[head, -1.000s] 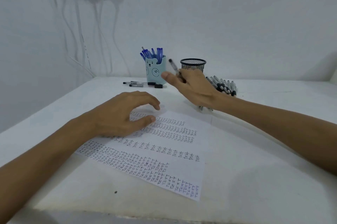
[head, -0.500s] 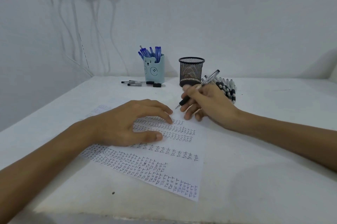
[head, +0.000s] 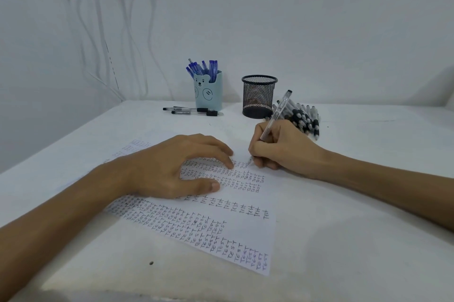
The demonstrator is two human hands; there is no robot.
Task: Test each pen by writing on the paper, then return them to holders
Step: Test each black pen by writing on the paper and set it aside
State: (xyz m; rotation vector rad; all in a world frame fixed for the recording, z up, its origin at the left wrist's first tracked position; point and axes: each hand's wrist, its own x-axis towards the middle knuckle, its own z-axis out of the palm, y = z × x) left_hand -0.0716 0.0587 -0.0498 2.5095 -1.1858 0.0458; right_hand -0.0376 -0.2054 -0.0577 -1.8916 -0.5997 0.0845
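Note:
A white sheet of paper covered in rows of the word "TEST" lies on the table. My left hand rests on it with fingers spread, holding it flat. My right hand grips a clear pen with a black grip, its tip touching the paper's far edge. Behind stand a light blue bear holder full of blue pens and a black mesh holder. A pile of black-grip pens lies to the right of the mesh holder.
Three black pens lie loose in front of the bear holder. White cables hang down the wall at the back left from a socket. The white table ends in a near edge at the bottom.
My right hand brought the pen from near the holders down to the paper and turned it tip down. My left hand slid a little forward on the sheet.

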